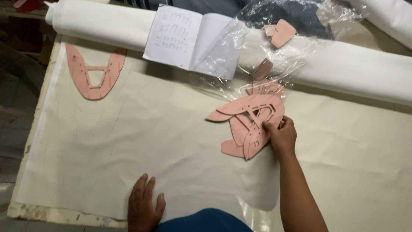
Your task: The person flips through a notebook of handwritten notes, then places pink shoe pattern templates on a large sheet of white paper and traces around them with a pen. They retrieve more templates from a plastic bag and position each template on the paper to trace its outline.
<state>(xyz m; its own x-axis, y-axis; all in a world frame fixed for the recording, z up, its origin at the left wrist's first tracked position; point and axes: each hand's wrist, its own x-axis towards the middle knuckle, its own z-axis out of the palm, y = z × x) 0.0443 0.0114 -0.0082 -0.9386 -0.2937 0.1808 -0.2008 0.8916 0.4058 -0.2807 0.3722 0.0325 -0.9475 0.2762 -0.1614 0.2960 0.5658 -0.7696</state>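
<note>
Cream cloth [171, 146] covers your bench [25, 210] almost to its worn edge, with faint pencil curves traced across its left part. Your right hand [281, 136] pinches a fanned stack of pink patterns [249, 124], thumb and fingers closed on their right edge while the pieces rest on the cloth just below a crumpled clear bag [279, 38]. Your left hand [143, 206] lies flat and spread on the cloth near the bench's front edge, holding nothing, well apart from the stack. One more pink pattern, a horseshoe piece [95, 71], lies alone on the cloth at the far left, touching the fabric roll [107, 23] that runs across the back. An open notebook [189, 38] leans on that roll, its right page partly under the bag. Small pink pieces [281, 32] sit inside the bag, and another small one [262, 68] lies lower in it, just above the stack.
</note>
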